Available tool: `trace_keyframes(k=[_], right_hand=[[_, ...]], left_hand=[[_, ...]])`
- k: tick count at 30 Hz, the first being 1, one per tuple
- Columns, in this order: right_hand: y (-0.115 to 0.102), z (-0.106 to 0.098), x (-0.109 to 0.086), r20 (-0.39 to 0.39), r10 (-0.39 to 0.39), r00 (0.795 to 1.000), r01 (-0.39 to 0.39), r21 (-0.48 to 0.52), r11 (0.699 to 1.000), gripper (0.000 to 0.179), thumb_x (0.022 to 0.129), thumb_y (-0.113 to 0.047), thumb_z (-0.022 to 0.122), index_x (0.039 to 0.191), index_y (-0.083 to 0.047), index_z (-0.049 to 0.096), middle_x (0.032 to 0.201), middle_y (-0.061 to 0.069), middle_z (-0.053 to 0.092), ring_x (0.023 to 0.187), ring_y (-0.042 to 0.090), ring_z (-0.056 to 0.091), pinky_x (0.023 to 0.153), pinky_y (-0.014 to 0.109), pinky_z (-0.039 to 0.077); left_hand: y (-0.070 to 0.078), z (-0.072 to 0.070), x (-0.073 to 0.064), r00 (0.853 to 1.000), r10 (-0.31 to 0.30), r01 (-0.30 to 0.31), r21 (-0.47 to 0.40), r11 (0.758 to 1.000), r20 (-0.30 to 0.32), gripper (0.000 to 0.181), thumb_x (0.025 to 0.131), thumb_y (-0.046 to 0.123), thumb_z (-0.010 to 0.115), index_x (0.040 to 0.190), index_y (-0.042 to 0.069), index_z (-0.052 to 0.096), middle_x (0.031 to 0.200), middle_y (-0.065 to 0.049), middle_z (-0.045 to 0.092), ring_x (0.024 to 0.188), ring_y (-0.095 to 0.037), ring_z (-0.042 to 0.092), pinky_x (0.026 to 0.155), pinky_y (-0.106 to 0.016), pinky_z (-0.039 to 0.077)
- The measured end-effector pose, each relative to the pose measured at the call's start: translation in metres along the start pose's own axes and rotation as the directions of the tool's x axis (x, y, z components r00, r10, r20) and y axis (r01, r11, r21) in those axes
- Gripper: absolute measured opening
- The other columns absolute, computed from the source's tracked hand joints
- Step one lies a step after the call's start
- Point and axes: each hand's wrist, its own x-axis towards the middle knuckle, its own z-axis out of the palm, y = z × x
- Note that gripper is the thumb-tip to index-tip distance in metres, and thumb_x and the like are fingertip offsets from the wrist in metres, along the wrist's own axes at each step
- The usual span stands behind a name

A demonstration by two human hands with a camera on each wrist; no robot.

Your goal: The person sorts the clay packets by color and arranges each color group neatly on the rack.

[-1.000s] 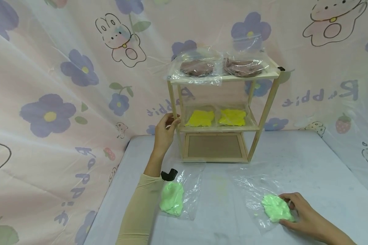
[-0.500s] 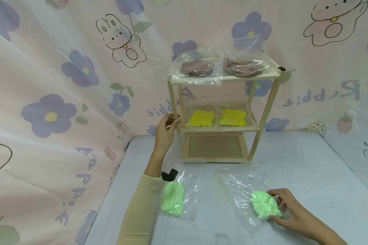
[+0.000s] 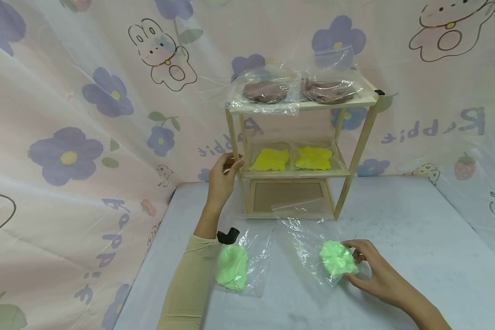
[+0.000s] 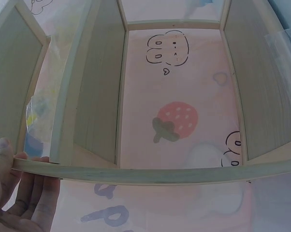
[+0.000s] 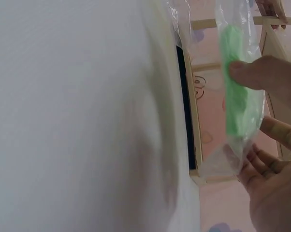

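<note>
My left hand point(image 3: 222, 179) grips the left front post of a small wooden shelf rack point(image 3: 362, 137), thumb in front. In the left wrist view that post point(image 4: 160, 175) runs across, between thumb and fingers. My right hand point(image 3: 377, 270) pinches a clear zip bag with a flattened lump of light green clay-like material point(image 3: 337, 259) inside. The right wrist view shows the bag point(image 5: 237, 92) raised off the table, thumb on one face and fingers behind. Another bagged green lump point(image 3: 232, 270) lies on the table beside my left sleeve.
Two bagged yellow slabs point(image 3: 313, 158) lie on the middle shelf. Two bagged brown lumps point(image 3: 266, 91) rest on the top shelf. The bottom shelf point(image 3: 288, 197) is framed wood. A black elbow-shaped piece point(image 3: 228, 236) shows at the left wrist. A patterned curtain point(image 3: 86, 220) stands behind and at both sides.
My right hand has carried the green lump in its bag leftward and toward the rack; the bag's top edge now overlaps the rack's bottom front. The left hand stays on the post.
</note>
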Motion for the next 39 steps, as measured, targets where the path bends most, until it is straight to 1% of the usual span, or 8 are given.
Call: trace_keyframes(k=[4,9,12,22,28,34,36,39], right_hand=[[-0.001,0.006,0.012,-0.017,-0.004,1.0,0.004,-0.013,1.0,0.087,0.071,0.002,0.097,0.146,-0.002,0.054,0.129,0.003,0.055,0.099,0.005,0.053,0.084,0.013,0.049],[-0.004,0.011,0.029,-0.06,0.007,0.998,-0.011,-0.072,0.997,0.087,0.074,-0.003,0.098,0.149,-0.008,0.055,0.136,0.004,0.06,0.101,0.012,0.054,0.081,0.026,0.051],[-0.005,0.013,0.039,-0.089,0.028,0.996,-0.036,-0.09,0.995,0.084,0.077,-0.005,0.097,0.15,-0.01,0.057,0.135,0.003,0.063,0.1,0.015,0.057,0.079,0.031,0.052],[-0.008,0.022,0.069,-0.191,0.088,0.978,-0.099,-0.052,0.994,0.078,0.08,-0.003,0.095,0.148,-0.005,0.058,0.126,0.01,0.064,0.094,0.021,0.064,0.077,0.023,0.051],[-0.002,0.028,0.079,-0.203,0.131,0.97,-0.141,-0.036,0.989,0.075,0.083,-0.002,0.092,0.148,0.0,0.055,0.124,0.014,0.061,0.096,0.024,0.063,0.078,0.022,0.052],[0.005,0.032,0.092,-0.243,0.125,0.962,-0.138,-0.04,0.99,0.076,0.084,-0.001,0.091,0.149,0.003,0.054,0.115,0.015,0.059,0.092,0.023,0.058,0.078,0.018,0.049],[0.006,0.034,0.096,-0.265,0.124,0.956,-0.141,-0.047,0.989,0.076,0.084,-0.001,0.091,0.149,0.003,0.053,0.113,0.016,0.058,0.09,0.023,0.058,0.076,0.021,0.05],[0.007,0.038,0.102,-0.3,0.139,0.944,-0.162,-0.055,0.985,0.076,0.084,-0.001,0.091,0.15,0.002,0.053,0.112,0.017,0.057,0.089,0.025,0.057,0.073,0.032,0.052]], left_hand=[[0.0,0.0,0.0,1.0,0.001,-0.001,-0.005,1.0,0.002,0.03,0.106,0.023,0.07,0.129,0.004,0.069,0.117,-0.017,0.074,0.114,-0.032,0.071,0.106,-0.044,0.059],[0.001,-0.001,-0.001,1.0,0.0,0.0,-0.008,1.0,0.001,0.031,0.106,0.024,0.069,0.129,0.004,0.069,0.116,-0.017,0.074,0.113,-0.032,0.071,0.106,-0.044,0.059],[0.001,-0.001,-0.001,1.0,-0.004,0.004,-0.007,1.0,-0.001,0.031,0.106,0.024,0.069,0.129,0.004,0.069,0.116,-0.017,0.074,0.113,-0.032,0.071,0.106,-0.044,0.059],[0.002,-0.001,-0.001,1.0,-0.001,0.001,-0.011,1.0,-0.001,0.031,0.106,0.024,0.069,0.129,0.004,0.069,0.116,-0.017,0.074,0.112,-0.032,0.072,0.105,-0.044,0.06],[0.003,0.0,-0.001,1.0,0.0,0.0,-0.002,1.0,0.002,0.031,0.106,0.024,0.069,0.13,0.004,0.069,0.117,-0.017,0.074,0.113,-0.032,0.071,0.104,-0.045,0.06],[0.003,-0.001,-0.001,1.0,0.007,-0.007,0.002,1.0,-0.002,0.032,0.106,0.025,0.069,0.13,0.004,0.069,0.115,-0.017,0.074,0.113,-0.032,0.071,0.104,-0.045,0.06],[0.002,-0.001,-0.001,1.0,0.008,-0.008,0.005,1.0,-0.003,0.032,0.106,0.026,0.069,0.129,0.004,0.07,0.115,-0.016,0.074,0.113,-0.032,0.071,0.104,-0.045,0.06],[0.001,-0.001,-0.001,1.0,0.004,-0.004,0.0,1.0,0.0,0.032,0.106,0.026,0.069,0.13,0.005,0.069,0.116,-0.016,0.074,0.114,-0.031,0.071,0.104,-0.044,0.06]])
